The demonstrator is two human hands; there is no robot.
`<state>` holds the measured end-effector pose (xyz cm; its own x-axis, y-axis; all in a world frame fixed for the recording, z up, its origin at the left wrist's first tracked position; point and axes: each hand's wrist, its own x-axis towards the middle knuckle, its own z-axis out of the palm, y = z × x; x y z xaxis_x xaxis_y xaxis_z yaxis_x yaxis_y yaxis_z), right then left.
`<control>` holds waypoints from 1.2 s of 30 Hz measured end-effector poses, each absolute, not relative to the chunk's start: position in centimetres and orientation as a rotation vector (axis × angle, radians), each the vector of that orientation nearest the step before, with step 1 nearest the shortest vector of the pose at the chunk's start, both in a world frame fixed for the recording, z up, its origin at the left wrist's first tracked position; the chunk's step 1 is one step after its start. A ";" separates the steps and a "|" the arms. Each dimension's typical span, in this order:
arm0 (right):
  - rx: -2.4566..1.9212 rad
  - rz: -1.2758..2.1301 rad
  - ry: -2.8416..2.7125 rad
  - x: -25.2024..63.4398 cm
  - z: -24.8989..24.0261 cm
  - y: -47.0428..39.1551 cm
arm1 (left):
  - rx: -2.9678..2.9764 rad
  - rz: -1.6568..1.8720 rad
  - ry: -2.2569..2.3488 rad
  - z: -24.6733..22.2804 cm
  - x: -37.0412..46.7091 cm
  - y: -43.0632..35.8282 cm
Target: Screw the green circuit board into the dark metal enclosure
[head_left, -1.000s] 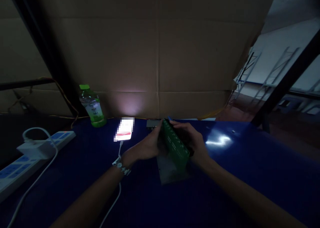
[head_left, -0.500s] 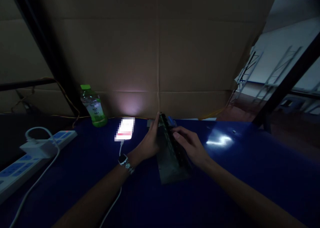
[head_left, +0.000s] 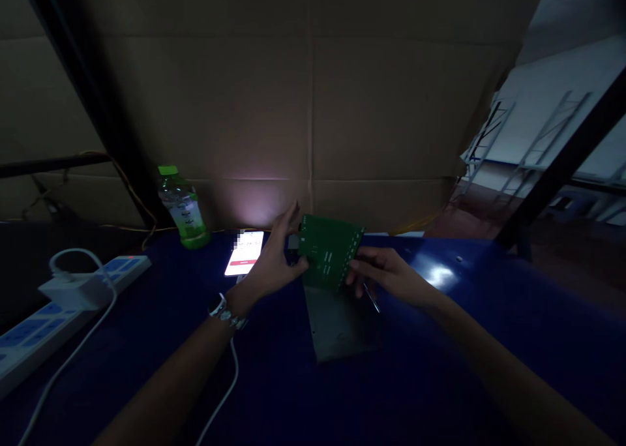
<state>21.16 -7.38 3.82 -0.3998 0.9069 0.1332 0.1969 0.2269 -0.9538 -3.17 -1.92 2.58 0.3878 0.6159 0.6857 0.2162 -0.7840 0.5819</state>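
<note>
A green circuit board is tilted up with its flat green side towards me, above a dark flat plate on the blue table. My right hand pinches the board's right edge between thumb and fingers. Beneath those fingers a thin shiny metal rod sticks out; its kind and its other end cannot be made out. At the board's left edge is my left hand, fingers spread and thumb apart; whether the thumb tip touches the board is unclear. A small grey piece shows behind the board.
A lit phone on a white cable lies left of my left hand. Beyond it stands a green-capped bottle. A white power strip with a plug runs along the left. Cardboard walls off the back.
The board has turned from edge-on to showing its green face. My left hand has moved left and opened off it. The thin metal rod now shows under my right hand.
</note>
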 end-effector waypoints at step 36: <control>-1.049 1.114 -1.531 21.0 3.1 -6.5 | 1.440 0.907 0.893 1.5 -1.4 -2.5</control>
